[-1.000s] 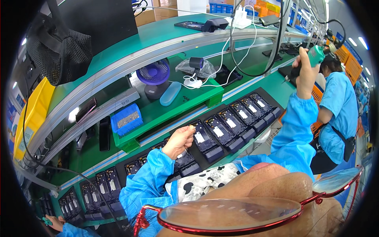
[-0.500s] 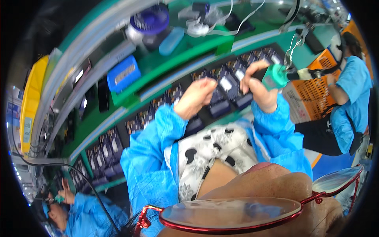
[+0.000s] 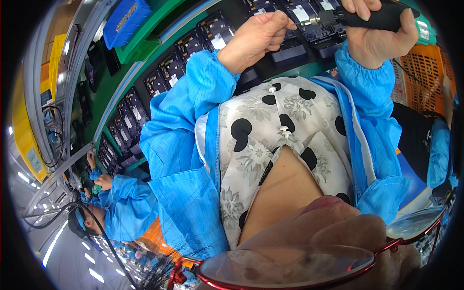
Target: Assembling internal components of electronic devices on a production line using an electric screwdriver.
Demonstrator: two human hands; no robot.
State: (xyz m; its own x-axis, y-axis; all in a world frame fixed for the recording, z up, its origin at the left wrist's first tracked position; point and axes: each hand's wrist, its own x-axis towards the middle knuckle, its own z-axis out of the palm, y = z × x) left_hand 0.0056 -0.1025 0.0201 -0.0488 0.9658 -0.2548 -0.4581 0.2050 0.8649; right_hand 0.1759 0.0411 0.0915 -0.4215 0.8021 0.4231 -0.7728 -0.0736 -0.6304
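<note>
The right hand grasps an electric screwdriver over device housings lining the tabletop's near edge; the left hand is pinched closed beside the bit, any contents indiscernible.

We see a factory assembly line here: matching dark device housings line a long green workbench, a blue bin holds tiny parts, we grip a black-and-green driver, a co-worker wears a blue smock like ours, and strip lights cross the ceiling.
</note>
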